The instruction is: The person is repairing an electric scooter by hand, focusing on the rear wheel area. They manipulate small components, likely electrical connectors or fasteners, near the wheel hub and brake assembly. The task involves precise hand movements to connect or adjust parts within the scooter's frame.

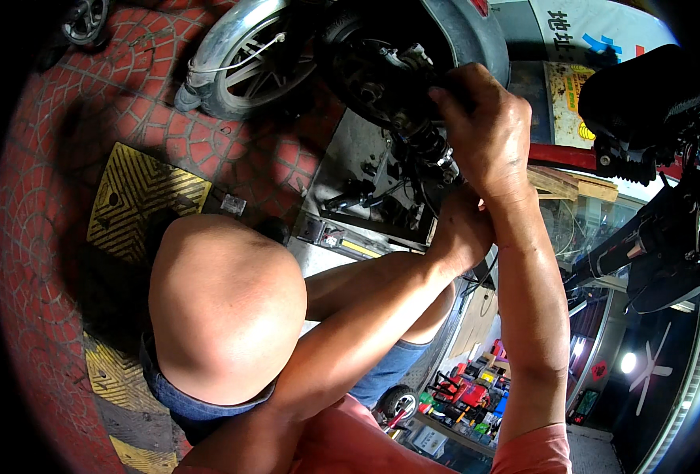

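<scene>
My right hand [486, 130] is closed at the dark underside of a scooter [476, 43], its thumb bent inward. Whatever it grips is hidden behind the fingers. Just below, my left hand [464, 229] is curled beside my right wrist, and its fingertips are out of sight. A shock absorber with a black coil spring [427, 144] stands right beside both hands. Left of it are the scooter's dark mechanical parts [373, 91] and a spoked wheel [259, 67] with a grey mudguard.
Black loose parts [354, 196] lie on a grey board below the scooter. Yellow ramp plates [140, 197] sit on red paving [41, 261] at left. A glass case [595, 225] and another vehicle's black seat [638, 95] stand at right; colourful small items [468, 395] lie behind.
</scene>
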Action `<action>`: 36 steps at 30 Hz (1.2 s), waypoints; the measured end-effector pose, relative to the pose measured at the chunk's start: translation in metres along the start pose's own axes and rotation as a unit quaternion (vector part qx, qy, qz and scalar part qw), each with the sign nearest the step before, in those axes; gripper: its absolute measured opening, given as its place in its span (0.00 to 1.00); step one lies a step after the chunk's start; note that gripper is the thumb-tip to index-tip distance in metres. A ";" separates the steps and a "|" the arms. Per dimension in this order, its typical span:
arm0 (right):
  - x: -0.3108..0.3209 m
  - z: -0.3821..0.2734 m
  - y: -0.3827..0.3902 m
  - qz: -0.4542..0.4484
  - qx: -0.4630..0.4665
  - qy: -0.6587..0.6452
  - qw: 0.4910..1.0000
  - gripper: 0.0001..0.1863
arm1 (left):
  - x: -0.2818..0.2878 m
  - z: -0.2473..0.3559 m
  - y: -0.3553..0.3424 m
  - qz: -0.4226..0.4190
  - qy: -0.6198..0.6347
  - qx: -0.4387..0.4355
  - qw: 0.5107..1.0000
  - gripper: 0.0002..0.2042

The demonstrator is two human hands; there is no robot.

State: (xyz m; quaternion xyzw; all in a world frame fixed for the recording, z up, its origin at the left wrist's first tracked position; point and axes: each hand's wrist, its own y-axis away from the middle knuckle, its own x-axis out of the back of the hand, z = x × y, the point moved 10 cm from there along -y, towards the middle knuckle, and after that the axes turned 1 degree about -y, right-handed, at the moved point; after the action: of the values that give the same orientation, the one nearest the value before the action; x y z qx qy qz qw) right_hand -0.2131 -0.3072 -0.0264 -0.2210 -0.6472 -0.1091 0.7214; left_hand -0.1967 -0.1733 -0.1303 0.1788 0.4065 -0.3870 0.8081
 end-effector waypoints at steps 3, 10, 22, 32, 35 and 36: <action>0.003 0.002 0.003 0.026 -0.004 -0.006 1.000 0.12 | 0.002 0.007 0.002 0.008 -0.054 -0.010 0.998 0.09; -0.001 -0.004 0.003 0.022 0.026 0.015 0.999 0.09 | 0.002 -0.009 0.003 0.013 0.030 0.061 0.998 0.08; 0.000 -0.010 -0.004 -0.012 0.057 0.089 0.994 0.12 | -0.001 0.007 -0.002 -0.020 0.010 0.046 0.999 0.10; 0.000 -0.007 0.003 0.044 0.051 0.038 0.997 0.10 | -0.001 -0.010 0.004 0.036 0.129 0.054 0.990 0.06; -0.001 -0.008 0.003 0.032 0.045 0.052 0.997 0.09 | -0.004 -0.020 0.002 0.019 0.138 0.032 0.990 0.06; -0.001 -0.008 0.004 0.029 0.042 0.057 0.997 0.09 | -0.006 -0.029 0.002 0.006 0.167 0.066 0.984 0.06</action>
State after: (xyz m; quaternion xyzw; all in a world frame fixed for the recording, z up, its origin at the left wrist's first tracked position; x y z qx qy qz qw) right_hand -0.2041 -0.3081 -0.0285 -0.2026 -0.6026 -0.0734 0.7684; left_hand -0.2123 -0.1515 -0.1428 0.2963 0.5085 -0.3732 0.7172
